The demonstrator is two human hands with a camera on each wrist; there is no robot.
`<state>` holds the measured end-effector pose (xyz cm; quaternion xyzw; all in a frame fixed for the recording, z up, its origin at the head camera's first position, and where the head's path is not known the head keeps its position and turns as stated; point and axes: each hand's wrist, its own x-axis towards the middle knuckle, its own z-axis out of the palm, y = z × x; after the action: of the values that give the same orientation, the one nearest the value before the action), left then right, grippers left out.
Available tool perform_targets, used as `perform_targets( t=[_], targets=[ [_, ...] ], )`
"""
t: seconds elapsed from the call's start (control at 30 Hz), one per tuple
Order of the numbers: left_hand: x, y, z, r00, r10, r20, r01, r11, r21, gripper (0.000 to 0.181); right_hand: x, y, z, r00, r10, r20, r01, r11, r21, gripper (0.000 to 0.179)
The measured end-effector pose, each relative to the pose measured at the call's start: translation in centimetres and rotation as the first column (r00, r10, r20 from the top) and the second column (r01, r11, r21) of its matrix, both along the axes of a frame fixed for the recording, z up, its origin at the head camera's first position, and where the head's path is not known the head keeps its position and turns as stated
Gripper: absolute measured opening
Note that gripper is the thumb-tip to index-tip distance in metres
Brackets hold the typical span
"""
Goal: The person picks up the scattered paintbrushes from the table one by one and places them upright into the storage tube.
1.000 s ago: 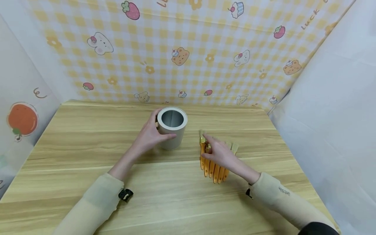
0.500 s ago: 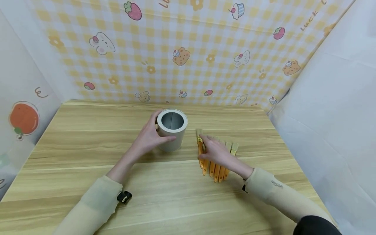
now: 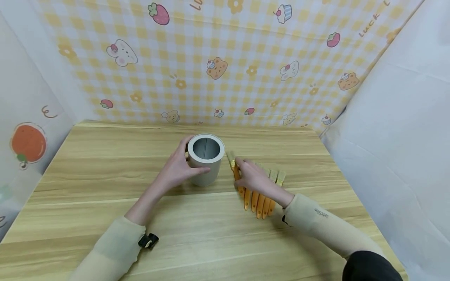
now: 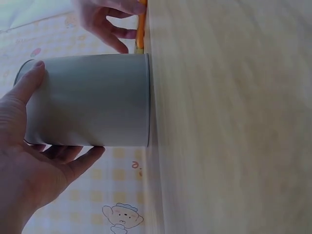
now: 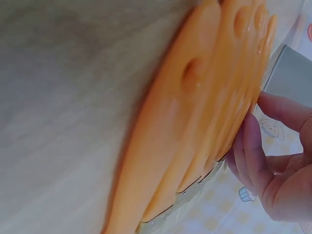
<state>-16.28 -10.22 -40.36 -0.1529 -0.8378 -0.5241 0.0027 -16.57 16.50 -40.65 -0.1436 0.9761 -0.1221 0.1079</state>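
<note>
Gripping a plain grey cylinder [image 3: 206, 159] — left hand [image 3: 177, 168]; orange-handled brushes [image 3: 258, 195] beside.

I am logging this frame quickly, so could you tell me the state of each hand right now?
Left hand: holds the grey cup, fingers curled round it.
Right hand: grips the leftmost orange-handled brush.

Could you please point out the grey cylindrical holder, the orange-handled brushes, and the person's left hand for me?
grey holder [image 3: 205, 168], head view, on its outer wall below the rim.
orange-handled brushes [image 3: 260, 203], head view, on the handles near their ends.
left hand [image 3: 175, 169], head view, on the back of the hand.
</note>
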Motion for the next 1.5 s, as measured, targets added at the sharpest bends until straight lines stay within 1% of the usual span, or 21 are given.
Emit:
perform_targets(
  t=[0.1,0.17,0.23,0.37,0.43,0.53,0.6,0.67,0.73,0.77,0.87,0.97,1.1,1.2,1.27,1.37,1.43,1.5],
  targets=[
    [0.3,-0.1,0.1,1.000,-0.007,0.004,0.007,1.000,-0.006,0.110,-0.2,-0.3,0.1,1.000,-0.008,0.001,0.008,1.000,-0.013,0.057],
    [0.5,0.0,0.2,1.000,-0.014,0.007,0.014,1.000,-0.003,0.109,-0.2,-0.5,0.2,1.000,-0.020,0.008,0.020,1.000,-0.023,0.070],
    [0.7,0.0,0.2,1.000,-0.017,0.012,0.018,1.000,-0.008,0.109,-0.4,-0.6,0.2,0.999,-0.035,0.024,0.036,0.999,-0.032,0.077],
    [1.0,0.1,0.3,0.999,-0.027,0.018,0.028,0.999,-0.028,0.109,-0.7,-0.5,0.1,0.995,-0.062,0.076,0.066,0.996,-0.052,0.076],
    [1.0,0.1,0.4,0.999,-0.031,0.014,0.032,0.999,-0.035,0.108,-0.9,-0.4,0.1,0.988,-0.091,0.125,0.101,0.992,-0.079,0.082],
    [1.0,0.2,0.5,0.999,-0.036,0.015,0.036,0.999,-0.031,0.108,-0.9,-0.2,0.3,0.973,-0.120,0.199,0.149,0.979,-0.139,0.089],
    [1.0,0.2,0.5,0.999,-0.039,0.015,0.039,0.999,-0.028,0.109,-0.9,0.1,0.5,0.960,-0.129,0.248,0.183,0.961,-0.208,0.088],
    [1.0,0.1,0.5,0.999,-0.042,0.017,0.043,0.999,-0.024,0.109,-0.9,0.4,0.8,0.955,-0.117,0.274,0.197,0.938,-0.285,0.085],
    [1.1,0.0,0.4,0.999,-0.045,0.018,0.046,0.999,-0.024,0.110,-1.0,0.8,1.1,0.952,-0.099,0.290,0.208,0.904,-0.374,0.080],
    [1.0,0.0,0.4,0.999,-0.048,0.020,0.049,0.999,-0.021,0.110,-1.0,0.9,1.3,0.951,-0.092,0.294,0.215,0.882,-0.420,0.078],
    [1.0,-0.1,0.4,0.998,-0.058,0.024,0.059,0.998,-0.018,0.109,-1.1,1.4,1.8,0.960,-0.073,0.269,0.214,0.813,-0.542,0.074],
    [1.0,-0.2,0.5,0.997,-0.070,0.030,0.071,0.997,-0.020,0.108,-1.1,1.6,2.9,0.970,-0.073,0.233,0.209,0.740,-0.639,0.074],
    [1.0,-0.4,0.3,0.996,-0.083,0.040,0.084,0.996,-0.014,0.108,-1.1,1.6,4.8,0.974,-0.090,0.206,0.214,0.655,-0.725,0.073],
    [0.9,-0.5,0.2,0.995,-0.092,0.046,0.092,0.996,-0.003,0.108,-1.2,1.6,6.1,0.974,-0.105,0.199,0.222,0.594,-0.773,0.068],
    [0.9,-0.5,0.2,0.994,-0.095,0.050,0.095,0.995,0.002,0.108,-1.2,1.4,6.9,0.977,-0.113,0.183,0.215,0.547,-0.809,0.064],
    [0.9,-0.5,0.2,0.994,-0.098,0.056,0.098,0.995,0.003,0.109,-1.1,1.0,8.0,0.984,-0.121,0.132,0.175,0.487,-0.856,0.057],
    [0.8,-0.5,0.2,0.993,-0.100,0.059,0.100,0.995,0.003,0.110,-1.0,0.6,8.6,0.988,-0.128,0.087,0.136,0.455,-0.880,0.052],
    [0.8,-0.5,0.2,0.993,-0.103,0.061,0.103,0.995,0.004,0.110,-0.9,0.2,9.1,0.991,-0.129,0.046,0.098,0.429,-0.898,0.048]
  ],
)
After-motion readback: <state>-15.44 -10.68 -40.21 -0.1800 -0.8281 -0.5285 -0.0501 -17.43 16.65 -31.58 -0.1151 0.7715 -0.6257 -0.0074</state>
